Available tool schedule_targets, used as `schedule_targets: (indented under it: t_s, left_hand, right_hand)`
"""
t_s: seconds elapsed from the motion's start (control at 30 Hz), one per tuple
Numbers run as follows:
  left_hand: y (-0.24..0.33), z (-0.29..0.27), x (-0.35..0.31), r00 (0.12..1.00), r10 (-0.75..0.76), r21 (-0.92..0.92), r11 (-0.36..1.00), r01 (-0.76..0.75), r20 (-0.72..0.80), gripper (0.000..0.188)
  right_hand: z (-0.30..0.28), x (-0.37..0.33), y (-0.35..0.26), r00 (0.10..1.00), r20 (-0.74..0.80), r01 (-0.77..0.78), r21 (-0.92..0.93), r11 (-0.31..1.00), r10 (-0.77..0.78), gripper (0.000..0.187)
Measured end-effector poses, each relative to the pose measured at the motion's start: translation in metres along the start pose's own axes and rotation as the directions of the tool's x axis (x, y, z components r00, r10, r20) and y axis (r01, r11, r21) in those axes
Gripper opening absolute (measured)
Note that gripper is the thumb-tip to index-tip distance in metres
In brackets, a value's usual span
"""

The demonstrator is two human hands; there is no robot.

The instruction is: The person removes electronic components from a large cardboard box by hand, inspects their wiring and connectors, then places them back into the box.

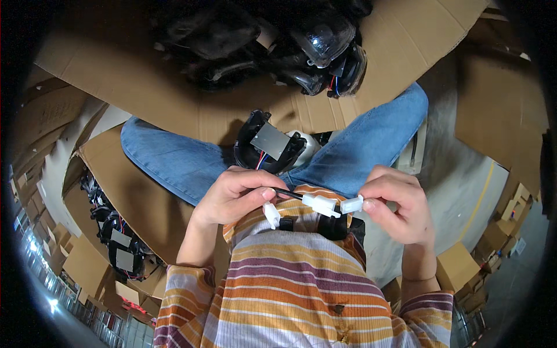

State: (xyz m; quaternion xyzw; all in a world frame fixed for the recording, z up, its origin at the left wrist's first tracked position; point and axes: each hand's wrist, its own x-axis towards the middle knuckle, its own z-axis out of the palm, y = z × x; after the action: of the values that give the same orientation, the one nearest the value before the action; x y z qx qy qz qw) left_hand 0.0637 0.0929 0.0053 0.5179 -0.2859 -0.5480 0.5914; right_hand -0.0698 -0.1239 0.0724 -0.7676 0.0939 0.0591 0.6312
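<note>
My left hand pinches a black cable between thumb and fingers. A white plastic connector sits at the cable's end. Opposite it, my right hand grips a smaller white connector by its outer end, close against or just meeting the larger one; I cannot tell whether they are joined. Below my left fingertips hangs another white connector. Between my legs rests a black lamp unit with a silver metal plate and red, white and blue wires.
Several black lamp units with clear lenses lie on a cardboard sheet ahead of me. At left, a cardboard box holds more units with plates. A small open carton stands at right, near a yellow floor line.
</note>
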Motion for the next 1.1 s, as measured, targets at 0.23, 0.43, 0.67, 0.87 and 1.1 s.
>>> schedule_targets:
  t_s: [0.23, 0.43, 0.67, 0.87, 1.1]
  left_hand:
    - [-0.003, 0.003, 0.002, 0.999, 0.038, 0.083, 0.996, -0.039, 0.016, 0.013]
    - [0.004, 0.005, 0.009, 1.0, 0.003, 0.168, 0.986, 0.0, -0.018, 0.015]
    - [0.034, -0.003, -0.011, 0.977, -0.061, 0.233, 0.966, 0.109, -0.205, 0.016]
    - [0.11, 0.028, -0.145, 0.36, 0.797, 0.821, 0.272, 0.502, -0.484, 0.024]
    - [0.184, -0.002, -0.267, 0.346, 0.264, 0.391, 0.141, 0.909, -0.9, 0.023]
  right_hand:
    - [0.004, -0.002, -0.002, 1.0, 0.005, -0.015, -0.013, 1.0, 0.015, 0.005]
    - [0.011, 0.002, -0.001, 0.989, -0.105, -0.131, -0.309, 0.942, 0.103, 0.004]
    - [0.011, 0.001, 0.005, 0.988, -0.142, -0.073, -0.091, 0.993, 0.06, 0.002]
    - [0.006, -0.012, 0.009, 0.979, -0.161, -0.133, -0.015, 0.991, 0.129, 0.001]
    - [0.01, -0.006, 0.015, 0.988, -0.083, -0.134, -0.013, 0.991, 0.133, 0.002]
